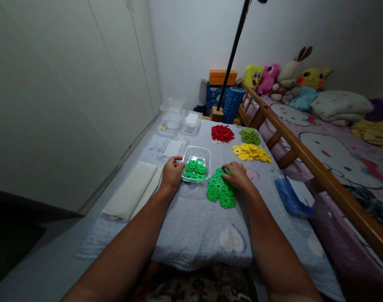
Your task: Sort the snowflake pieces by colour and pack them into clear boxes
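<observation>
My left hand [173, 173] is closed on the left rim of a clear plastic container [208, 161]. Inside that container lie several green flower-shaped plastic discs [196, 167]. To its right, a loose pile of the same green discs [217, 188] rests on the cloth. My right hand [237, 175] reaches over the pile's upper right side, thumb and forefinger apart and touching the discs. Farther back are separate heaps of red pieces [222, 133], yellow discs [252, 152] and light green discs [250, 136].
Clear containers [191, 119] stand at the table's back left, with a clear lid [172, 149] nearer. Folded beige cloth [131, 191] lies at left. A container of blue pieces [292, 197] sits by the wooden bed rail [305, 157]. A black pole [232, 56] rises behind.
</observation>
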`<state>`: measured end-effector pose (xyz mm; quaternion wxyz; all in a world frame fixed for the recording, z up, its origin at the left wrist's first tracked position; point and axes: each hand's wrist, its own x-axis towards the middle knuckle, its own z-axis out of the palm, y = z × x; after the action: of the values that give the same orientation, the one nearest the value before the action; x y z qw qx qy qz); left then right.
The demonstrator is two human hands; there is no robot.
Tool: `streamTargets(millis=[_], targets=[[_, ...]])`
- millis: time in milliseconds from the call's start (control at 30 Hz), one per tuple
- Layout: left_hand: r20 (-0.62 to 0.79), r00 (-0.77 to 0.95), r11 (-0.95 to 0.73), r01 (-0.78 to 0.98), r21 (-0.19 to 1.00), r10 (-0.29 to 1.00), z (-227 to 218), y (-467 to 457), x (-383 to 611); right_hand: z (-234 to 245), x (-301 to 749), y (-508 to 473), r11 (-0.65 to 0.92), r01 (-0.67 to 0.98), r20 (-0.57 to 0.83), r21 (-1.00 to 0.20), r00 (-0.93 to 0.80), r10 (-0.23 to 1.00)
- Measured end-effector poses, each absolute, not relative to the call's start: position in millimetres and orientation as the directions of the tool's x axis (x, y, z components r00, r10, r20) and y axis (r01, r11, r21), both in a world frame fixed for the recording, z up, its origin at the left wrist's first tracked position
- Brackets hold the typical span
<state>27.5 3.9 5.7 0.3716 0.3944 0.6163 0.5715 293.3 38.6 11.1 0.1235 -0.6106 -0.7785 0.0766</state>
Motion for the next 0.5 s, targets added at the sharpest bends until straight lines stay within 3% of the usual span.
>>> streamTargets(millis=[133, 300, 400, 500], targets=[[-0.016, -0.414, 0.04, 0.05, 0.998, 0.91, 5.8, 3.6, 27.7, 11.2, 294.3, 39.0, 0.236, 0.914, 0.127, -0.329, -0.205, 0.97], [-0.013, -0.416, 0.042, 0.06, 0.997, 0.909, 6.5, 3.3, 27.5, 17.3, 299.8, 41.1, 0.288, 0.784, 0.202, -0.549, -0.21, 0.957], [-0.017, -0.418, 0.046, 0.06, 0.997, 0.908, 7.0, 3.0, 27.5, 24.6, 291.7, 37.8, 0.335, 0.632, 0.32, -0.699, -0.143, 0.937], [-0.009, -0.417, 0.038, 0.062, 0.997, 0.909, 6.5, 3.0, 27.5, 31.9, 275.1, 29.5, 0.438, 0.53, 0.47, -0.726, -0.082, 0.879]])
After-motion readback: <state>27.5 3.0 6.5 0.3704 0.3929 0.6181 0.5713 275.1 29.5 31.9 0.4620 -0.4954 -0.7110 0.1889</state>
